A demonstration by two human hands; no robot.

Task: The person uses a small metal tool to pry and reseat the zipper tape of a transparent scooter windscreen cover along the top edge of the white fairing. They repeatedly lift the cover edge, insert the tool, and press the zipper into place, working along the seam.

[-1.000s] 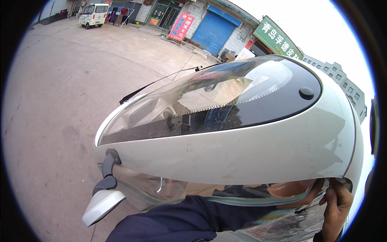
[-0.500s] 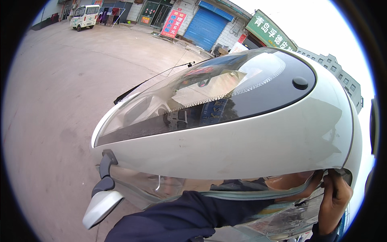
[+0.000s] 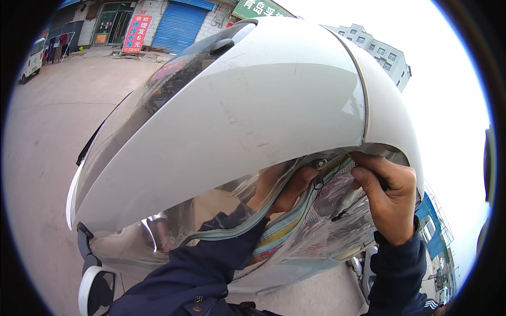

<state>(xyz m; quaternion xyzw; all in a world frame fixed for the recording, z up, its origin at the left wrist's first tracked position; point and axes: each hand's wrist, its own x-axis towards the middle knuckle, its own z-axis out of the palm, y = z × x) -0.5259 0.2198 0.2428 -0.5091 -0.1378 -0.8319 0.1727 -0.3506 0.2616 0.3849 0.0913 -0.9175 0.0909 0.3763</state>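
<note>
My right hand (image 3: 387, 192) is closed at the top of a clear plastic side curtain (image 3: 337, 216), just below the rim of a white vehicle canopy (image 3: 263, 100); what its fingertips grip is hidden. My left hand (image 3: 292, 189) reaches up among the curtain's layers, fingers bent beside a metal zipper slider (image 3: 319, 164) with a dark pull; what it holds is unclear. A pale zipper band (image 3: 247, 221) curves below it, beside a striped edging (image 3: 276, 231).
A side mirror (image 3: 95, 289) sticks out at the lower left, below a tinted windscreen (image 3: 168, 73). Behind are concrete ground (image 3: 42, 131), a small white van (image 3: 32, 58), a blue shutter (image 3: 182, 26) and shopfronts. A grey building (image 3: 374, 50) rises beyond the canopy.
My view has swung closer to the canopy's rear side and curtain top. My left hand now shows between the curtain layers; my right hand remains under the rim.
</note>
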